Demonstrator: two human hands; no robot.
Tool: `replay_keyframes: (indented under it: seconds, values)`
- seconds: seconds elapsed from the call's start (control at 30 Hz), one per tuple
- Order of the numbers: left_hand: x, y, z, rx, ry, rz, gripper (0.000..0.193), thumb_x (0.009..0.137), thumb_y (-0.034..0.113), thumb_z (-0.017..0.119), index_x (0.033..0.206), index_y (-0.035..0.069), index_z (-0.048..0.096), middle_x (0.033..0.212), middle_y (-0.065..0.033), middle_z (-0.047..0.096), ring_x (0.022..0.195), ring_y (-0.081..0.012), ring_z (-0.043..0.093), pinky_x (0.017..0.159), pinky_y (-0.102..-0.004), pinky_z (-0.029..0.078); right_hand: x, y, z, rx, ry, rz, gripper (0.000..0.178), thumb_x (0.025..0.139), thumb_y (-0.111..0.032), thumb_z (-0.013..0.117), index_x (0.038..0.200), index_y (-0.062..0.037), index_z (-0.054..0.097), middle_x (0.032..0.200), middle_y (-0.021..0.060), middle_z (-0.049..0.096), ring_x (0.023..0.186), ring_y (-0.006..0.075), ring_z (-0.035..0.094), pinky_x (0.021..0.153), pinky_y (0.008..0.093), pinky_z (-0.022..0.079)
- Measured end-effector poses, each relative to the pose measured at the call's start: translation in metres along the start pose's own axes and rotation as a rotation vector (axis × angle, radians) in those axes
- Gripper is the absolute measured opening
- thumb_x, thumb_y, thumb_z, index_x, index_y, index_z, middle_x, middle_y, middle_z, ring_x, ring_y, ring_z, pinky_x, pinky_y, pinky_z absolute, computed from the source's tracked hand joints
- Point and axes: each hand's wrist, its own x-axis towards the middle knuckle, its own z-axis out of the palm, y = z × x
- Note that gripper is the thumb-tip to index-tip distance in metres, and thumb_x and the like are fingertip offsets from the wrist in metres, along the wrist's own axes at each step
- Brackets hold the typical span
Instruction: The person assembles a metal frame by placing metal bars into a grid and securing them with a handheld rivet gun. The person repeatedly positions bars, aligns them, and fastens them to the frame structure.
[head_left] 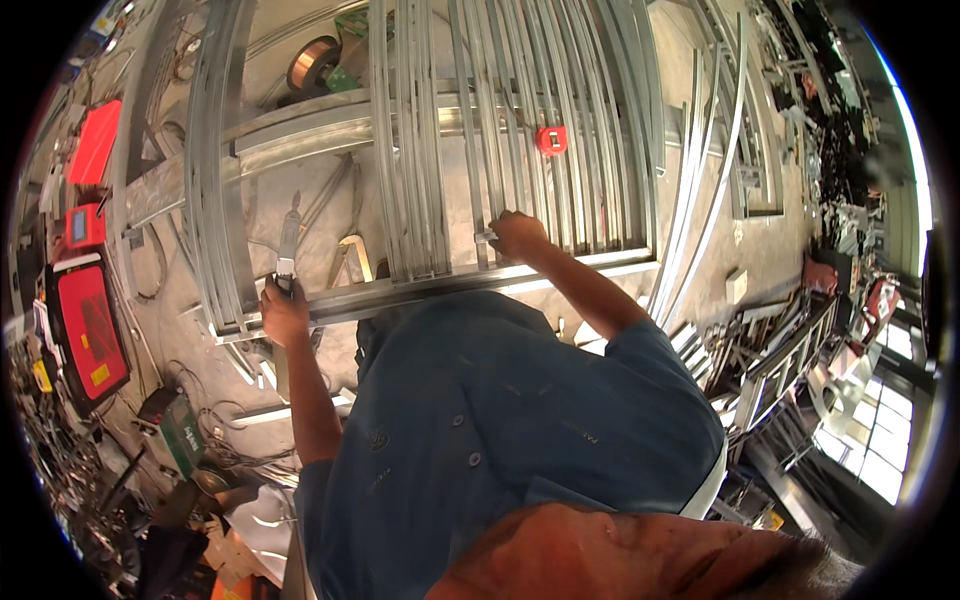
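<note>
A metal frame (pixel 400 296) filled with long parallel metal bars (pixel 410 150) lies in front of me. At its near left corner my left hand (pixel 284 310) is closed around a small dark thing, mostly hidden by the fingers. Just beyond that hand, a long grey metal tool or fitting (pixel 288 240) points away from me. My right hand (pixel 520 238) is closed at the near end of the bars, to the right of the gap. A short, bright metal piece (pixel 486 237) sticks out leftward from its fingers. A red tape measure (pixel 552 140) rests on the bars beyond it.
A copper-coloured wire spool (pixel 314 64) sits beyond the frame. Left are a red case (pixel 90 335), a red device with a screen (pixel 84 226) and a green box (pixel 182 435). A yellowish clamp-like bracket (pixel 352 258) lies within the frame. Loose metal strips (pixel 712 170) extend along the right.
</note>
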Motion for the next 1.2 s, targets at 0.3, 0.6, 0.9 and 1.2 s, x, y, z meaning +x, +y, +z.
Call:
replay_keyframes:
  seconds: [0.3,0.6,0.9,1.2]
  values:
    - [-0.001,0.003,0.002,0.023,0.054,-0.022,0.05,0.09,0.042,0.069,0.128,0.012,0.059,0.108,-0.0092,0.069,0.097,-0.0335,0.068,0.077,-0.0465,0.057,0.014,-0.001,0.0,-0.23,-0.071,-0.104,0.02,0.085,-0.014,0.068,0.103,-0.0116,0.075,0.107,0.0106,0.072,0.104,0.0297,0.071,0.085,0.0432,0.058]
    - [-0.004,0.0,0.005,0.036,0.053,-0.052,0.048,0.089,0.045,0.069,0.126,0.014,0.059,0.108,-0.0086,0.069,0.098,-0.0329,0.068,0.076,-0.0465,0.058,0.016,-0.005,-0.001,-0.283,-0.082,-0.165,0.018,0.086,-0.016,0.065,0.1,-0.0096,0.075,0.102,0.0121,0.073,0.099,0.0306,0.072,0.081,0.0453,0.058]
    - [0.002,-0.001,0.006,0.05,0.071,-0.06,0.048,0.087,0.046,0.069,0.123,0.015,0.06,0.101,-0.0072,0.069,0.093,-0.0306,0.069,0.074,-0.0456,0.058,-0.005,-0.01,-0.051,-0.297,-0.094,-0.255,0.017,0.084,-0.019,0.068,0.098,-0.0098,0.072,0.097,0.0114,0.072,0.095,0.0309,0.071,0.079,0.0455,0.058]
    - [0.002,-0.001,0.012,0.053,0.101,-0.068,0.045,0.087,0.047,0.068,0.12,0.017,0.063,0.101,-0.0066,0.071,0.091,-0.0313,0.069,0.072,-0.0462,0.058,-0.002,-0.016,-0.063,-0.13,0.15,-0.316,0.019,0.082,-0.027,0.072,0.093,-0.0118,0.067,0.092,0.0077,0.064,0.089,0.03,0.068,0.073,0.0452,0.057]
